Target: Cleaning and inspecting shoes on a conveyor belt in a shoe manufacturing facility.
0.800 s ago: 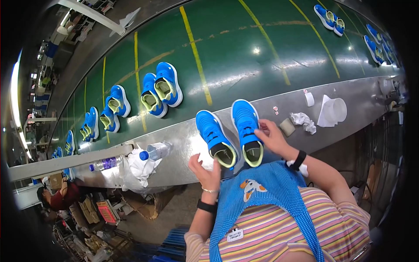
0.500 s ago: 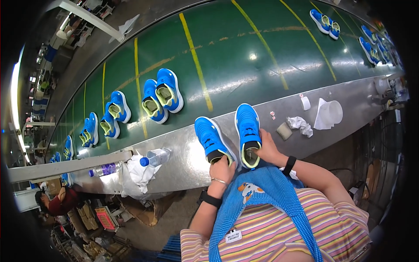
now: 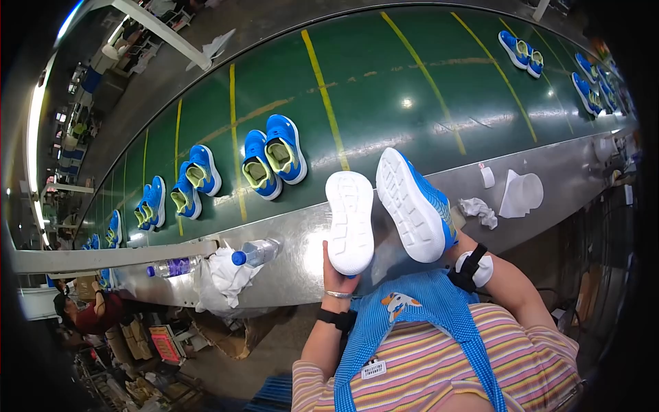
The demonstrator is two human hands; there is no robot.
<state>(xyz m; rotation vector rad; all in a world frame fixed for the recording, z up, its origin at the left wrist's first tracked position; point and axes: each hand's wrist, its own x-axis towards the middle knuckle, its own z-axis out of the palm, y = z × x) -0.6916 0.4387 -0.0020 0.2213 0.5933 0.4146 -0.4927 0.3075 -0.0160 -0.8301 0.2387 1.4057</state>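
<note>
Both shoes [image 3: 414,207] have flipped over (white soles [image 3: 351,223] showing).

one shoe [image 3: 350,223] is left of another shoe [image 3: 410,213], both over the counter [image 3: 295,271]. behind it, the belt [image 3: 384,89] bears shoe pairs [image 3: 282,127] left and right. leftward on the counter, a wad [image 3: 228,273] lies between two bottles [image 3: 261,252]; rightward lies a tissue [image 3: 480,211].

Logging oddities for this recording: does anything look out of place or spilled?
A crumpled white wad lies loose on the grey metal ledge, right of the held blue, white-soled shoes, resembling litter; no spill shows.
</note>
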